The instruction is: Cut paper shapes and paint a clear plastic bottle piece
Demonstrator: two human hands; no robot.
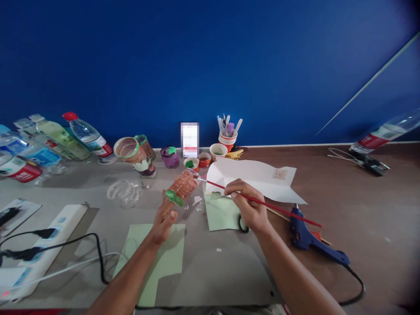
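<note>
My left hand (pixel 164 221) grips the lower end of a cut plastic bottle piece (pixel 183 186) painted reddish brown, with a green band near my fingers. The piece is tilted, its far end pointing up and right. In my right hand (pixel 251 203) is a paintbrush (pixel 282 204) with a long red handle, pinched between thumb and fingers. Its bristle tip meets the far end of the painted piece. Just beyond stand small paint cups, one with green paint (pixel 191 164) and one with reddish paint (pixel 204 159).
Painted containers (pixel 131 151) and several bottles (pixel 90 138) stand at the back left. A power strip (pixel 49 245) with cords lies front left. Green paper (pixel 170 253), white paper (pixel 252 175) and a blue glue gun (pixel 303 232) lie around my arms. A phone (pixel 190 140) leans by the wall.
</note>
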